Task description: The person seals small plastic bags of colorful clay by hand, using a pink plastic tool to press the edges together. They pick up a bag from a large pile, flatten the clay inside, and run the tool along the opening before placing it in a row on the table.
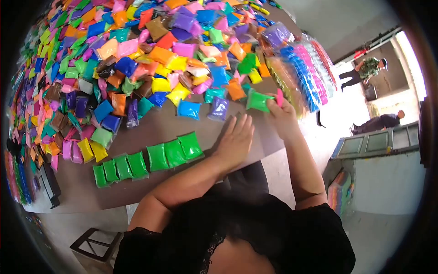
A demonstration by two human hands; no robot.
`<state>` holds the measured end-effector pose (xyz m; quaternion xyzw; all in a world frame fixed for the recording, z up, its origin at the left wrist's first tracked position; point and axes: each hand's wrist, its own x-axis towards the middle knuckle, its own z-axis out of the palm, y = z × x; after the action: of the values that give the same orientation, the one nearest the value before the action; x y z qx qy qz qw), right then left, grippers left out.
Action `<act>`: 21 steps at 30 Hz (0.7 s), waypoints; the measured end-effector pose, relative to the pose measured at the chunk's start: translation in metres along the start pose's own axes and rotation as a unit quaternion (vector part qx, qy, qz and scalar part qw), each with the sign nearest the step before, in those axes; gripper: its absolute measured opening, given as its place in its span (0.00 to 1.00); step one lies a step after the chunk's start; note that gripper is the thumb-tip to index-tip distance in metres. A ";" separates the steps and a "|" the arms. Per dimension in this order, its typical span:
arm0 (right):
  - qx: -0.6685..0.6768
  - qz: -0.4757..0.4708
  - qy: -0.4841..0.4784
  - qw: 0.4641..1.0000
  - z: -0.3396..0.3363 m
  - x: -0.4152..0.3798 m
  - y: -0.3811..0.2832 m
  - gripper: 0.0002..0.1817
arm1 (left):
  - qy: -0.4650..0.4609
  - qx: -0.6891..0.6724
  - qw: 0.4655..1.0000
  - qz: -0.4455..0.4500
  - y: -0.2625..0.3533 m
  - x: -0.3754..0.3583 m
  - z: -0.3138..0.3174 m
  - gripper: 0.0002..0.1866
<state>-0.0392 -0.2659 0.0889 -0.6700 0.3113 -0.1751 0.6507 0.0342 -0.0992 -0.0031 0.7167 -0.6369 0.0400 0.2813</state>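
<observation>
My left hand (236,140) lies flat and open on the brown table (150,130), just right of a row of several green powder packets (148,160). My right hand (283,116) is closed around a small pink object (279,98) and touches a green packet (259,101) at the edge of the big heap of coloured packets (137,59). Which of the two it grips more firmly is hard to tell.
A clear bag filled with strips of blue, pink and orange packets (299,68) stands right of my right hand. A stool (96,244) is under the table's near edge. Two people (369,68) are far off at the right, near a doorway.
</observation>
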 end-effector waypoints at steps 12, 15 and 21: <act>-0.060 0.096 -0.075 0.991 -0.047 -0.062 0.051 0.14 | -0.124 0.086 0.981 -0.123 -0.048 0.028 -0.052 0.15; -0.186 0.041 -0.191 0.963 -0.019 -0.040 0.042 0.16 | -0.024 0.035 0.997 -0.070 -0.080 0.027 -0.041 0.16; -0.199 -0.004 -0.034 0.979 0.008 -0.008 0.057 0.18 | -0.018 0.089 0.993 -0.071 -0.030 -0.012 -0.055 0.19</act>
<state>-0.0503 -0.2525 0.0340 -0.7932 0.3151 -0.0896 0.5134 0.0764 -0.0626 0.0277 0.7830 -0.5831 0.0634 0.2071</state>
